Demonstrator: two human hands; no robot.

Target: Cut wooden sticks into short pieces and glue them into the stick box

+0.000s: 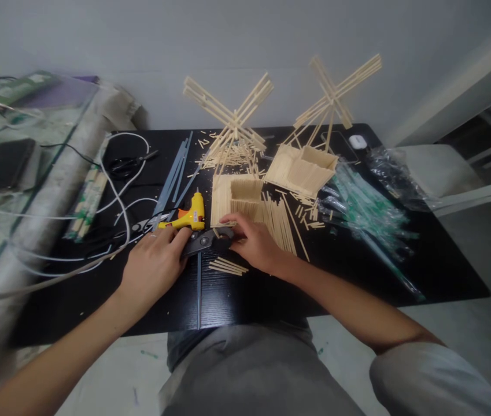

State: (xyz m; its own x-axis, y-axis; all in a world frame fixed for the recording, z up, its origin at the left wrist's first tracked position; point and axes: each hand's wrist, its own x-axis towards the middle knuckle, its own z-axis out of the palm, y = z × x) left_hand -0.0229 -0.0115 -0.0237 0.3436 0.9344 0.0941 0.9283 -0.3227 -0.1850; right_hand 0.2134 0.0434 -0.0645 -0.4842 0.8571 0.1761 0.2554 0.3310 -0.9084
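Note:
My left hand point(154, 260) is closed round the handle end of dark grey cutting shears point(204, 242) with a curved jaw, held low over the table. At the jaw, my right hand point(256, 245) pinches a thin wooden stick point(222, 225) between its fingertips; its exact hold is partly hidden. Several short cut sticks point(228, 266) lie just below the shears. A yellow glue gun point(193, 215) rests beyond my left hand. Behind my right hand sits a wooden-stick windmill model point(223, 196) with crossed blades, and longer sticks point(282, 222) are spread beside it.
A second windmill model point(297, 167) stands at the back right. Plastic wrapping with green print point(369, 208) covers the right side of the black table point(436, 271). White cables point(117, 196), bundled sticks point(89, 199) and grey strips point(176, 173) lie on the left.

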